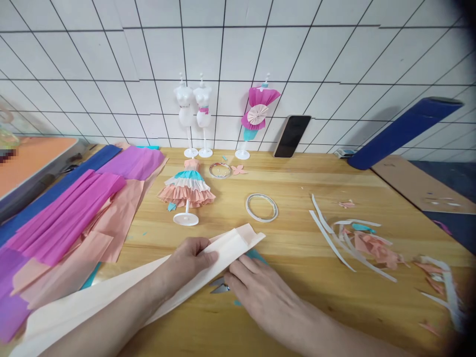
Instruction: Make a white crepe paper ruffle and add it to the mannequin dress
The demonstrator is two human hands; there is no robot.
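Note:
My left hand (186,263) is closed on a long folded strip of pale cream crepe paper (238,243), thumb pressed on top. The strip runs back to the lower left under my forearm, and its peach-tinged end points right. Just below that end, my right hand (256,282) lies low over the table with fingers curled. From beneath it the blades of small scissors (220,287) stick out to the left; their handles are hidden by my hand. A piece of teal paper (256,256) shows behind my right knuckles.
A mini dress form in a ruffled dress (188,183) stands ahead, near a roll of tape (262,207). More forms, a phone (292,136) and a blue roll (405,131) line the wall. Crepe paper sheets (67,213) lie left; paper scraps (375,248) lie right.

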